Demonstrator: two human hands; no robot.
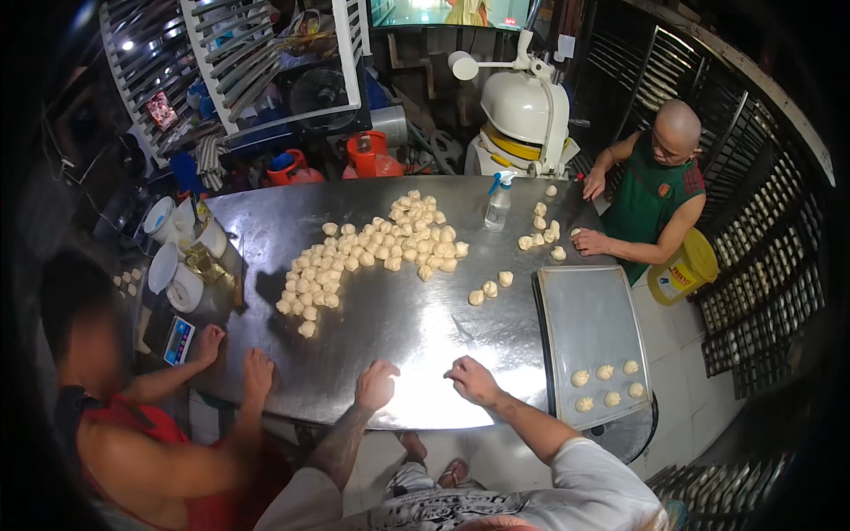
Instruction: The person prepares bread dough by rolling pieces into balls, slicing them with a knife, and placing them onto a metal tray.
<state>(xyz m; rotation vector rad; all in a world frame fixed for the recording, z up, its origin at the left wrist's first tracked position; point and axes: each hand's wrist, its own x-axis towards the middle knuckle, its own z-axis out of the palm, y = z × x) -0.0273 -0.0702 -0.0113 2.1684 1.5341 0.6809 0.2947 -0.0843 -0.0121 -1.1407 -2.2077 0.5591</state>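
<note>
My left hand [377,384] is at the near edge of the steel table, its fingers curled inward and partly washed out by glare; whether it is closed cannot be made out. To its right, my right hand [475,381] hovers over the bright patch, fingers bent but apart, nothing visible in them. A thin blade-like tool [463,332] lies just beyond it. Farther up the table spreads a large cluster of pale dough balls [354,252]. A few loose dough balls [490,289] sit between that cluster and a metal tray [589,310].
Several shaped dough pieces [605,373] occupy the tray's near end. A spray bottle [498,202] stands at the far side. On the right, a co-worker in green [655,199] handles dough; on the left, one in red [150,434] sits near a scale [179,341] and tubs [184,288].
</note>
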